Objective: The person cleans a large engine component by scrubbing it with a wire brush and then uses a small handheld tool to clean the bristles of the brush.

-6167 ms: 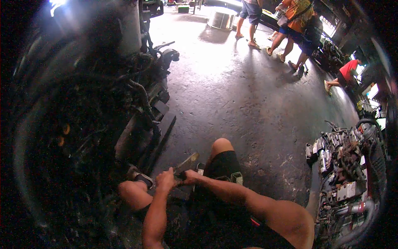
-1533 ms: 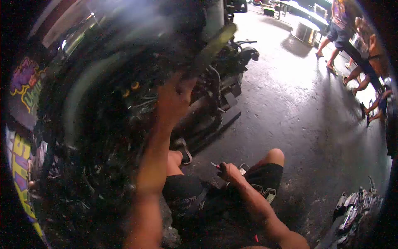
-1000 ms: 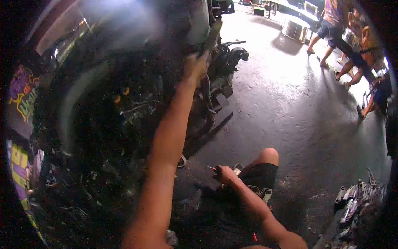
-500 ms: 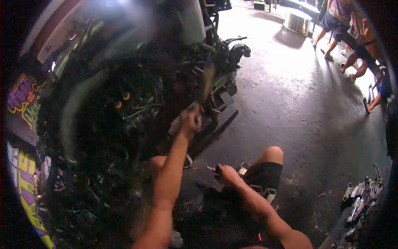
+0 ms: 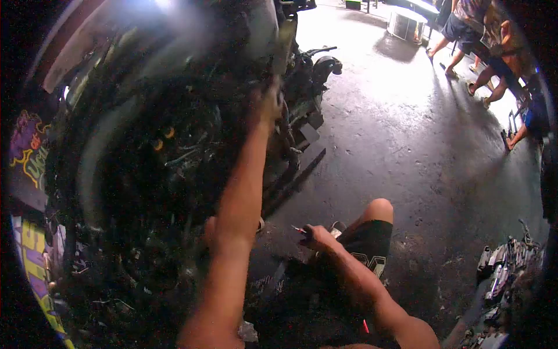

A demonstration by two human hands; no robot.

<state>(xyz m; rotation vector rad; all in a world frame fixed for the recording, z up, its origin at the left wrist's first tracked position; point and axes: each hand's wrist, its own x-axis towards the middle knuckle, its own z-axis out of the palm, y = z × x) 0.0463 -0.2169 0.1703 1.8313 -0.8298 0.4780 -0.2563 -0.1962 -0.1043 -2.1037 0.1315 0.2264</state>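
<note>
My left hand (image 5: 269,103) is stretched far forward, closed on a long light-coloured object (image 5: 283,49) that points up and is blurred by motion. Beside it rises a dark mass of machinery (image 5: 203,125) with tubes and metal parts. Lower down, near my bent knee, my right hand (image 5: 318,237) is closed around a small thin tool (image 5: 298,229) with a pale tip and a bit of red. What kind of tool it is cannot be made out.
Several people (image 5: 488,58) stand at the upper right, near a round drum-like container (image 5: 406,26). A pile of metal parts (image 5: 504,273) lies at the lower right on the dark floor (image 5: 372,145). Painted lettering (image 5: 36,244) runs along the left edge.
My left hand has moved forward and up with the long object, and that arm is straighter. The view has shifted slightly. My right hand stays near the knee with the small tool.
</note>
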